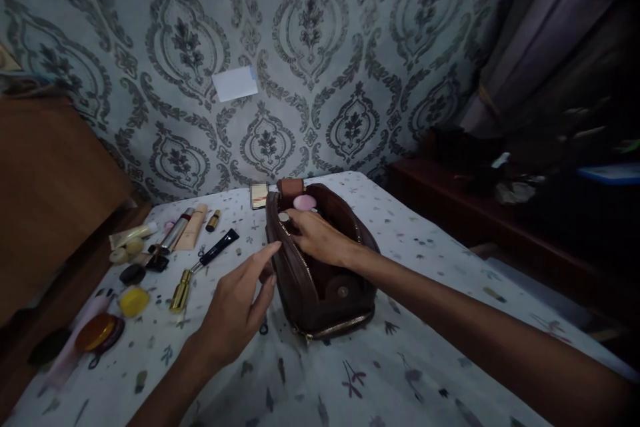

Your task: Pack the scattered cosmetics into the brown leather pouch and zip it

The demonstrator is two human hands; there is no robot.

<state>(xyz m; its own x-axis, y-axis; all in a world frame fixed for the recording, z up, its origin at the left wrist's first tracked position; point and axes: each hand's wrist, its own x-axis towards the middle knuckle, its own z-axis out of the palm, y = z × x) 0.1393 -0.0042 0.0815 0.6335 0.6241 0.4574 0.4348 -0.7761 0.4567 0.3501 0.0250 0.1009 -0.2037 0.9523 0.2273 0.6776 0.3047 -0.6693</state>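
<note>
A dark brown zippered bag (295,280) lies open on the patterned white sheet (400,360). My right hand (320,237) reaches into its opening; the fingers bend near a small round pale cap (284,217), and whether they grip it is unclear. Beside the bag's left edge is my left hand (245,293), thumb and forefinger apart, with nothing between them. Inside the bag, past my right hand, a pink round item (305,203) shows. The bag's lower interior is hidden by my right hand and arm.
Left of the bag lie a black tube (219,247), a gold bottle (180,292), a beige tube (191,227), a yellow round item (134,301) and an orange-lidded jar (95,332). Behind stands a patterned wall (310,113); a wooden cabinet (55,193) is at left.
</note>
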